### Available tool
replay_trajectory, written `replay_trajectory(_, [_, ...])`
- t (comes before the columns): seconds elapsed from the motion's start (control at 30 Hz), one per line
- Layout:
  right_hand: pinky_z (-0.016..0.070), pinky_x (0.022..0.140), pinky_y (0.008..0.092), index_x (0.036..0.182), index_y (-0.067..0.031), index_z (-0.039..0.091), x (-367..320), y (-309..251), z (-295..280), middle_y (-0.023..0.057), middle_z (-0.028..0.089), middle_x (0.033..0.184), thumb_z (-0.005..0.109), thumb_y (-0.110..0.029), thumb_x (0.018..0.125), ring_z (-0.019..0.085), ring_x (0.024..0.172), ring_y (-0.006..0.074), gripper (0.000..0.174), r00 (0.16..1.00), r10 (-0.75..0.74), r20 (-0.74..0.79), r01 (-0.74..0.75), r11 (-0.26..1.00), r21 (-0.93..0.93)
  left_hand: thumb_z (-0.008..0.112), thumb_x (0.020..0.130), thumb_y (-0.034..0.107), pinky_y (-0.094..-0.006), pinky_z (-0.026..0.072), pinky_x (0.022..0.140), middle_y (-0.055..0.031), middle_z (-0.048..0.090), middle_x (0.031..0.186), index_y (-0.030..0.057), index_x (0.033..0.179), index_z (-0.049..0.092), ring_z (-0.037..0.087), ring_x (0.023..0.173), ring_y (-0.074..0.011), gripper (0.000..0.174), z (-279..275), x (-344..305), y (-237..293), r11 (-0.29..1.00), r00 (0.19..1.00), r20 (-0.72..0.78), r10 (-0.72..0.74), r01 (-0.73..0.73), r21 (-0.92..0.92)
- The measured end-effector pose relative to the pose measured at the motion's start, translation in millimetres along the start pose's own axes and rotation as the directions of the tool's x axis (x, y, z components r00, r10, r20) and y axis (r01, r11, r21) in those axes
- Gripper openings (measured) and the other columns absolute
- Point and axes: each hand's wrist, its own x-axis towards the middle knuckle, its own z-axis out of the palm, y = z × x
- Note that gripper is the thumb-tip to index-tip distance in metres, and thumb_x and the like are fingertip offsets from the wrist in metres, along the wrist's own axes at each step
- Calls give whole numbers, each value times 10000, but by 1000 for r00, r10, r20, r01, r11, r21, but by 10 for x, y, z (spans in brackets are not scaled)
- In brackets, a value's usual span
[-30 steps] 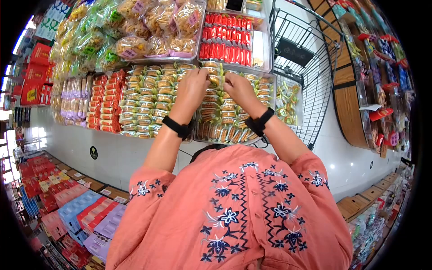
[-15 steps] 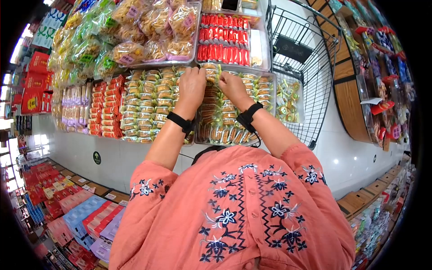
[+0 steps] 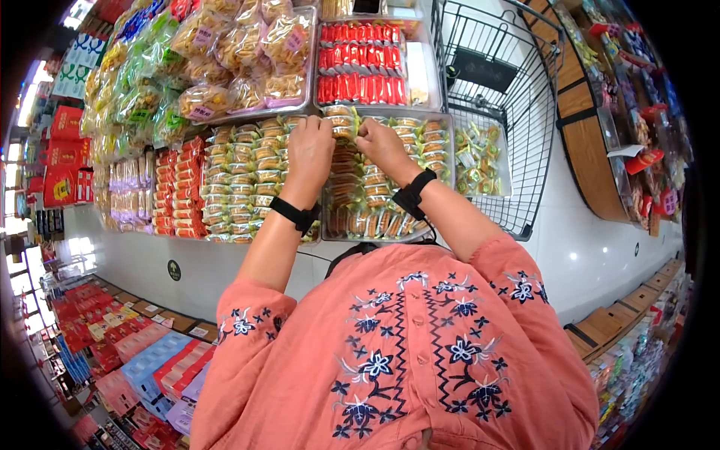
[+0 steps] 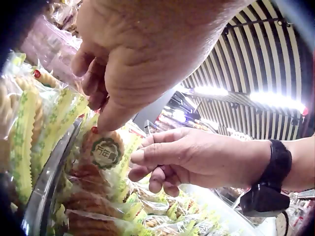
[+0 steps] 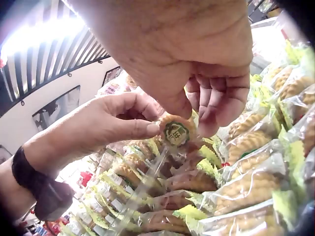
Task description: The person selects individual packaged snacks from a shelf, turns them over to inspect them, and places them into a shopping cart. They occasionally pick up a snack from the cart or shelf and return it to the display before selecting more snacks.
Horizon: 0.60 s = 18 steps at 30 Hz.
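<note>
Both hands are at a wrapped round cookie with a green label [image 4: 105,152] at the top of a column of packs, over a clear tray of wrapped cookies [image 3: 375,187]. My left hand [image 3: 310,156] pinches the wrapper's left side; in the right wrist view its thumb and forefinger [image 5: 153,129] meet at the cookie's edge. On the other side my right hand [image 3: 388,150] pinches the wrapper with thumb and forefinger, its other fingers curled. Below the held cookie [image 5: 176,132], darker cookies [image 5: 170,201] stand stacked in the same column.
Red packets [image 3: 361,56] fill a tray behind the cookies. A black wire cart [image 3: 525,127] stands at the right, beside a small tray of wrapped pieces [image 3: 477,161]. Bagged snacks [image 3: 244,45] are piled at the back left, red-wrapped packs [image 3: 178,187] in front of them.
In the head view, hands and trays have shifted slightly left together. The two hands still hold the cookie's wrapper between them.
</note>
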Motion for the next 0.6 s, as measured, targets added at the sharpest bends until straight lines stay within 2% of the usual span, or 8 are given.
replay_trajectory(0.13, [510, 707, 509, 931, -5, 625, -32, 18, -41, 229, 682, 816, 687, -184, 881, 663, 794, 429, 196, 999, 16, 33, -20, 993, 114, 757, 778, 106, -459, 490, 801, -122, 571, 928, 58, 943, 612, 574, 921, -333, 225, -12, 24, 44, 1000, 1000, 5, 7, -7, 1])
replay_trajectory(0.2, [508, 702, 505, 936, -6, 627, -48, 54, -74, 228, 684, 822, 678, -188, 888, 657, 787, 433, 195, 1000, 3, 26, -7, 991, 137, 771, 793, 109, -462, 496, 810, -126, 593, 969, 62, 987, 622, 578, 949, -346, 250, -80, 40, 85, 1000, 999, 34, -5, 5, -2])
replay_trajectory(0.3, [514, 699, 479, 940, -8, 628, -130, 116, -177, 204, 689, 816, 658, -194, 898, 676, 777, 392, 193, 999, 4, 48, -18, 952, 305, 759, 830, 116, -472, 491, 813, -151, 620, 963, 44, 1003, 645, 584, 943, -366, 220, -251, 101, 259, 993, 999, 34, -3, 7, -119])
replay_trajectory(0.37, [529, 670, 423, 955, -11, 640, -216, -25, -474, 160, 683, 790, 643, -186, 913, 694, 721, 306, 181, 989, 80, 123, -126, 897, 424, 747, 853, 133, -463, 501, 795, -156, 641, 945, 34, 995, 658, 615, 924, -358, 195, -348, 126, 423, 981, 1000, 1, -7, 8, -196])
replay_trajectory(0.4, [534, 624, 359, 974, -4, 655, -202, 139, -473, 113, 676, 770, 635, -181, 930, 694, 671, 207, 183, 994, 62, 94, -94, 915, 392, 734, 889, 136, -418, 502, 783, -141, 654, 942, 26, 1028, 663, 623, 897, -310, 191, -369, 125, 517, 948, 995, 54, -79, 92, -304])
replay_trajectory(0.47, [530, 596, 327, 982, 3, 663, -256, 67, -878, 89, 678, 770, 635, -186, 941, 681, 651, 171, 195, 987, 131, 91, -159, 864, 477, 707, 960, 141, -327, 504, 758, -112, 681, 935, 8, 1093, 672, 639, 841, -215, 191, -408, 103, 693, 834, 960, 187, -210, 276, -479])
replay_trajectory(0.53, [524, 572, 283, 981, 10, 668, -280, 187, -1170, 56, 690, 787, 644, -194, 944, 672, 664, 119, 209, 979, 178, 96, -201, 803, 561, 681, 994, 154, -284, 491, 741, -65, 676, 924, 4, 1111, 668, 613, 826, -145, 191, -438, 66, 930, 687, 909, 306, -283, 414, -597])
replay_trajectory(0.6, [522, 570, 266, 987, 8, 667, -311, 431, -1528, 55, 693, 808, 649, -190, 936, 672, 667, 112, 205, 963, 267, 31, -237, 789, 566, 662, 1020, 177, -251, 469, 735, 3, 643, 916, 8, 1118, 666, 554, 826, -77, 196, -401, 1, 1121, 550, 857, 412, -310, 515, -657])
